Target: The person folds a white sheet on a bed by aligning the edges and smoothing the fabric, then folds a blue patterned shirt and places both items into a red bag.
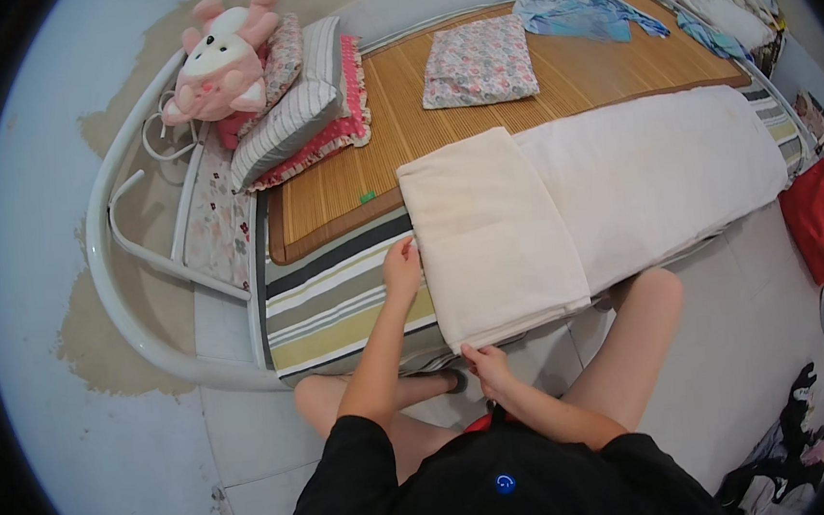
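A cream cloth, perhaps a quilt or thick sheet point(494, 236), lies along the near side of the bed with its left part folded over in a neat rectangle. Its longer white stretch point(652, 173) runs off to the right. My right hand point(490, 369) pinches the near left corner of the folded part between thumb and fingers. At the left edge of the fold is my left hand point(402, 267), fingers curled; whether they grip the cloth is hard to see. Beneath lies a striped bedsheet point(350, 299).
A bamboo mat point(387, 121) covers the bed's far side, bearing a floral pillow point(480, 62) and a blue garment point(578, 15). Stacked pillows point(299, 117) and a pink plush toy point(219, 69) stand by the white metal bed frame point(105, 281). A red bag point(819, 225) is at right.
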Motion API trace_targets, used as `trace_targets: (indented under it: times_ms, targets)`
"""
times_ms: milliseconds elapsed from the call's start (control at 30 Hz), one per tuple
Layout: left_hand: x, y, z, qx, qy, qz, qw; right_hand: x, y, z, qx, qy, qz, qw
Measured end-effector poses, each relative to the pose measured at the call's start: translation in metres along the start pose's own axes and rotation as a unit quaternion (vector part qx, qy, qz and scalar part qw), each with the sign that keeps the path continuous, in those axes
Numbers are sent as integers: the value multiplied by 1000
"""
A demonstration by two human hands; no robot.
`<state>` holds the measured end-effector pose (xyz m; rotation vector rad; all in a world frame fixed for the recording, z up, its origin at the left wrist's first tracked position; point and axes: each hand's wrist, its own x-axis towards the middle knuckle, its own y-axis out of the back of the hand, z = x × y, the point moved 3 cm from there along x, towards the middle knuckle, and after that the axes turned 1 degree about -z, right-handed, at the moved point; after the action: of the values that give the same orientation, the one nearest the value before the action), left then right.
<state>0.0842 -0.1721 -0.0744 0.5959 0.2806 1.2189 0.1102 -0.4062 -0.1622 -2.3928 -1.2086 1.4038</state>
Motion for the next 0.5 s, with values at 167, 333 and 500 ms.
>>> trace_targets:
  times_ms: [167,333,500]
  targets:
    - [77,-30,11,12,-49,-11,999,10,5,-3,-43,87,-12,995]
    - [131,-59,16,-10,-10,-12,1000,22,9,-4,-73,166,-46,982]
    - [193,-43,-16,-17,-62,130,989,9,-6,-7,-92,161,-80,979]
